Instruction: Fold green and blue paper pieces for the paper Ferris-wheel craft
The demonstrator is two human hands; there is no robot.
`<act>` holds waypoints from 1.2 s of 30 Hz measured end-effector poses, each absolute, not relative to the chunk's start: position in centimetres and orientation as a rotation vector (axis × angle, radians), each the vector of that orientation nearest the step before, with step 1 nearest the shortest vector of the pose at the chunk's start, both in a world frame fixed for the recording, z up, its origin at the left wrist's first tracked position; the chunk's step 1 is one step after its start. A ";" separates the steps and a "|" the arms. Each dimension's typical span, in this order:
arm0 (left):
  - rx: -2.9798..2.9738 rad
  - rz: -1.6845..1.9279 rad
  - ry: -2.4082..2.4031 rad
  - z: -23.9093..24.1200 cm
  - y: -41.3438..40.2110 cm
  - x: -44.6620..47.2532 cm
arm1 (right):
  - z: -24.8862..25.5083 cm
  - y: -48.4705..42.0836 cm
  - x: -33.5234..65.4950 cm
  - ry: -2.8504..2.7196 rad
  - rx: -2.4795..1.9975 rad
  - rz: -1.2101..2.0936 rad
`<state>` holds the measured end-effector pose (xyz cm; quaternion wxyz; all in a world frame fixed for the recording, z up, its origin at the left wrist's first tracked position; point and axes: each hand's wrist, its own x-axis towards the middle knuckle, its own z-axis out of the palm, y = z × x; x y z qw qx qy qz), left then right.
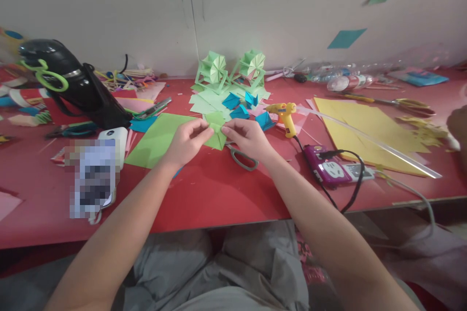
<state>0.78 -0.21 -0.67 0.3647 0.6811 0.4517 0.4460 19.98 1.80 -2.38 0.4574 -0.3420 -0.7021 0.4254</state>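
A small folded piece of green paper [218, 142] is pinched between my two hands above the red table. My left hand [187, 140] grips its left side with thumb and fingers closed. On the right side, the fingertips of my right hand [250, 140] press on the same paper. Scissors [243, 160] lie under my right hand, their blades partly hidden. A larger green sheet [153, 143] rests beneath and left of my left hand. Beyond the hands are several folded blue paper pieces [239, 112] and pale green paper sheets [204, 102].
Two green paper models [213, 69] stand at the back. A yellow glue gun [286, 116] and purple power strip [324, 167] with cables sit right, near yellow sheets [359, 131] and a clear ruler [394, 150]. Left are a black bottle [73, 82] and a phone [95, 172].
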 end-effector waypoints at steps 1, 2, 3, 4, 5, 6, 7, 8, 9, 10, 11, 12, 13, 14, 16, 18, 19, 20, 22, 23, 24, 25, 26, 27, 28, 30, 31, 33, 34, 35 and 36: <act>1.759 1.126 1.159 -0.7 -0.2 0.8 | -2.4 1.8 20.0 -1.761 -0.842 1.031; 1.766 1.116 1.159 -0.9 -0.2 0.8 | -2.4 1.8 20.1 -1.792 -0.840 1.015; 1.775 1.114 1.161 -1.0 -0.2 0.8 | -2.4 1.8 20.1 -1.814 -0.840 1.004; 1.783 1.123 1.167 -1.2 -0.1 0.8 | -2.4 1.8 20.1 -1.826 -0.841 1.005; 1.792 1.137 1.178 -1.3 0.0 0.7 | -2.3 1.8 20.0 -1.826 -0.843 1.014; 1.801 1.157 1.196 -1.5 0.0 0.7 | -2.3 1.7 20.0 -1.821 -0.846 1.032; 1.810 1.176 1.219 -1.6 0.1 0.6 | -2.3 1.6 19.9 -1.814 -0.850 1.048; 1.819 1.190 1.243 -1.7 0.2 0.6 | -2.2 1.6 19.8 -1.812 -0.853 1.056; 1.827 1.197 1.261 -1.7 0.2 0.5 | -2.2 1.5 19.8 -1.817 -0.856 1.050; 1.831 1.195 1.265 -1.7 0.2 0.5 | -2.2 1.5 19.8 -1.828 -0.859 1.028; 1.832 1.182 1.255 -1.7 0.2 0.5 | -2.2 1.5 19.8 -1.843 -0.862 0.998; 1.829 1.165 1.235 -1.6 0.2 0.5 | -2.2 1.5 19.9 -1.857 -0.865 0.969; 1.823 1.148 1.213 -1.5 0.2 0.5 | -2.2 1.5 19.9 -1.868 -0.866 0.948; 1.815 1.136 1.200 -1.5 0.2 0.5 | -2.3 1.5 20.0 -1.879 -0.865 0.939; 1.807 1.127 1.212 -1.3 0.1 0.5 | -2.3 1.5 20.1 -1.898 -0.869 0.954; 1.813 1.121 1.244 -1.1 0.0 0.4 | -2.3 1.5 20.1 -1.907 -0.879 1.005; 1.815 1.114 1.251 -1.1 0.0 0.3 | -2.3 1.5 20.1 -1.913 -0.881 1.049; 1.817 1.104 1.246 -1.1 0.0 0.3 | -2.3 1.6 20.1 -1.923 -0.879 1.102; 1.816 1.069 1.208 -1.1 0.0 0.2 | -2.2 1.6 20.3 -1.955 -0.863 1.192; 1.815 1.049 1.186 -1.1 0.0 0.2 | -2.1 1.7 20.3 -1.973 -0.853 1.215; 1.815 1.029 1.166 -1.1 0.1 0.1 | -2.0 1.7 20.5 -1.990 -0.846 1.221; 1.814 1.008 1.154 -1.1 0.1 0.1 | -1.8 1.7 20.6 -2.004 -0.841 1.216; 1.812 0.989 1.151 -1.1 0.1 0.1 | -1.7 1.6 20.6 -2.015 -0.837 1.209; 1.808 0.979 1.161 -1.0 0.1 0.1 | -1.6 1.6 20.7 -2.022 -0.836 1.205; 1.805 0.973 1.178 -0.9 0.1 0.1 | -1.6 1.5 20.7 -2.026 -0.835 1.206; 1.793 0.962 1.208 -0.8 0.2 0.0 | -1.6 1.5 20.6 -2.027 -0.841 1.234; 1.788 0.960 1.207 -0.8 0.2 0.0 | -1.7 1.5 20.6 -1.996 -0.859 1.237; 1.782 0.975 1.171 -1.0 0.4 -0.2 | -2.0 1.9 20.4 -1.829 -0.933 1.200; 1.784 0.991 1.155 -1.1 0.6 -0.4 | -2.2 2.2 20.4 -1.667 -0.990 1.134; 1.795 1.017 1.157 -1.3 0.8 -0.6 | -2.4 2.5 20.4 -1.493 -1.036 1.085; 1.811 1.018 1.183 -1.5 1.0 -0.8 | -2.5 2.8 20.4 -1.321 -1.047 1.073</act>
